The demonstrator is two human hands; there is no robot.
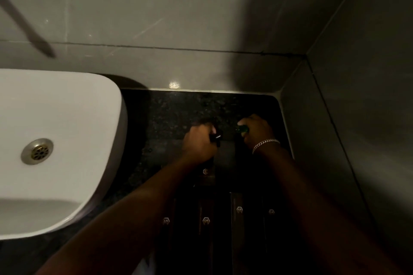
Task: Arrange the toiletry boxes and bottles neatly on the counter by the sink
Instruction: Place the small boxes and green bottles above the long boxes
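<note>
On the dark speckled counter (169, 114) right of the sink, my left hand (199, 143) is closed around a dark bottle (216, 137) with a black cap. My right hand (257, 130), with a silver bracelet on the wrist, grips a green bottle (242, 129) whose top peeks out by the fingers. Both bottles stand close together, a small gap between them. In front of them, nearer to me, several tall black toiletry boxes (238, 214) with small hexagon logos stand side by side, partly hidden by my forearms and by the dim light.
A white basin (67, 118) with a metal drain (37, 151) fills the left. Grey tiled walls close the counter at the back and on the right (335, 140). A blurred tap spout (26, 27) reaches in at the upper left.
</note>
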